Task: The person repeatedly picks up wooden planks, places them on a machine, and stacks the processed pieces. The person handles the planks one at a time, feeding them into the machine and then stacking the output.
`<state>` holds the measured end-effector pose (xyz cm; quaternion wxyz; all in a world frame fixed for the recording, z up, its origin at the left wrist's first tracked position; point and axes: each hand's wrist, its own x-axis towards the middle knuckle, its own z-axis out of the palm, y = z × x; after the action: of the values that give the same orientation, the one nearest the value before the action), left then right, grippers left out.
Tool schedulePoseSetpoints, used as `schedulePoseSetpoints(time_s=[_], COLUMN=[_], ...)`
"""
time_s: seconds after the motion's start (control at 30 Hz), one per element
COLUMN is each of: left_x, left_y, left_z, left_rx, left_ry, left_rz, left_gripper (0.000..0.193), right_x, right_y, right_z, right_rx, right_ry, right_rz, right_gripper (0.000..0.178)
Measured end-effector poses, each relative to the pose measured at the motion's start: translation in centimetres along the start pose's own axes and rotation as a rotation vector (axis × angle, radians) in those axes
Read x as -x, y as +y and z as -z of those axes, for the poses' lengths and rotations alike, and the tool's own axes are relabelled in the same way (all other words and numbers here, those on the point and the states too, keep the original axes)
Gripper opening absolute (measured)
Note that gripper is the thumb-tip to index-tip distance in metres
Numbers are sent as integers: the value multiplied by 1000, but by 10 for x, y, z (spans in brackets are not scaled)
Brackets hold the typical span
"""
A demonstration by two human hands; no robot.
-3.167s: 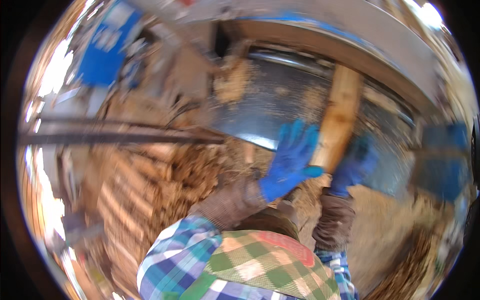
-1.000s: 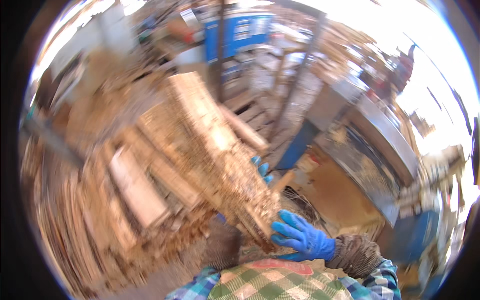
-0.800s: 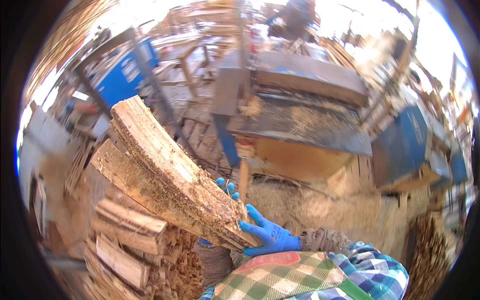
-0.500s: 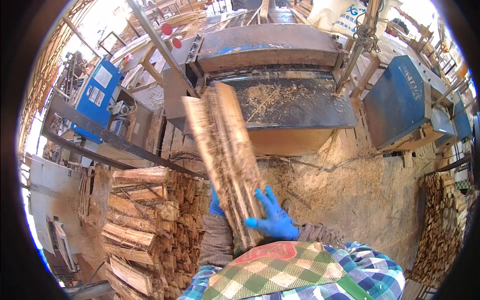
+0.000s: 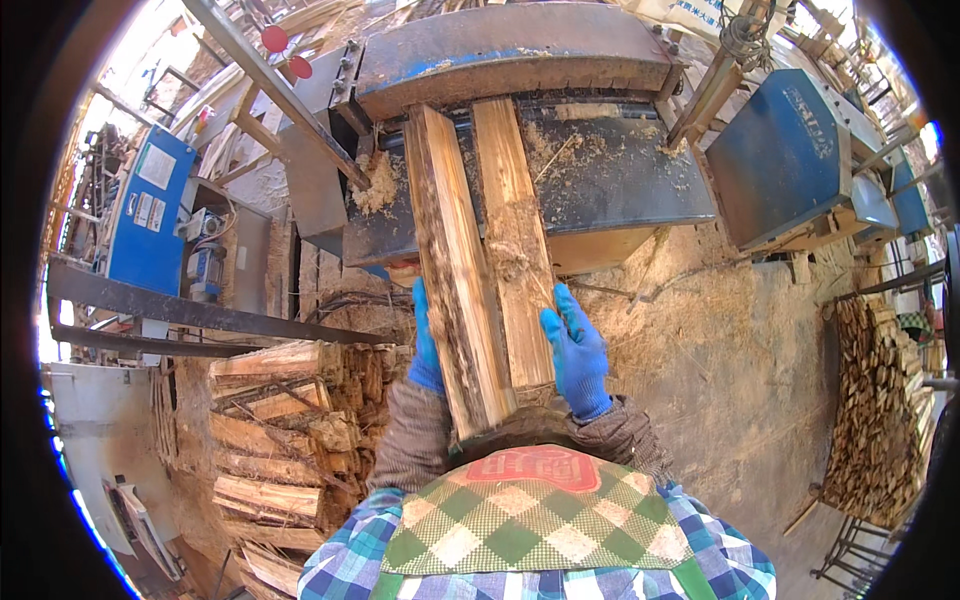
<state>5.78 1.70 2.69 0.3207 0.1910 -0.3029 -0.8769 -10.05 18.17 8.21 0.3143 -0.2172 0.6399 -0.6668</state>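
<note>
Two rough wooden planks lie lengthwise before me, their far ends at the slot of a metal machine and their near halves overhanging its table. My left hand (image 5: 427,340), in a blue glove, grips the outer edge of the left plank (image 5: 455,265), which has dark bark along its side; some of its fingers are hidden by the wood. Against the outer edge of the right plank (image 5: 515,240) is my right hand (image 5: 580,355), also blue-gloved, its fingers stretched forward and its thumb apart. A narrow gap separates the planks.
The machine's dark table (image 5: 620,190) carries sawdust and shavings. A stack of split wood (image 5: 270,430) stands close on my left, and another wood pile (image 5: 875,400) at far right. A blue cabinet (image 5: 785,160) flanks the machine; a metal rail (image 5: 160,300) runs at left.
The planks, together under my hands before, now lie apart with their far ends at the machine's slot. My hands have moved forward to their outer edges.
</note>
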Motion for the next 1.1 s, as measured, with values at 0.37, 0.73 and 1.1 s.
schedulePoseSetpoints(time_s=[0.37, 0.73, 1.1], left_x=[-29, -27, -16], left_y=[-1, -6, 28], left_z=[75, 51, 27], left_rx=[132, 588, 404], left_ry=[-29, -125, 89], left_rz=[-27, 466, 171], left_gripper=[63, 120, 90], right_x=[-34, -215, -205], right_y=[21, -13, -22], right_z=[-18, -79, -74], right_rx=[212, 709, 614], right_ry=[59, 440, 236], right_rz=[32, 357, 347], right_gripper=[42, 40, 47])
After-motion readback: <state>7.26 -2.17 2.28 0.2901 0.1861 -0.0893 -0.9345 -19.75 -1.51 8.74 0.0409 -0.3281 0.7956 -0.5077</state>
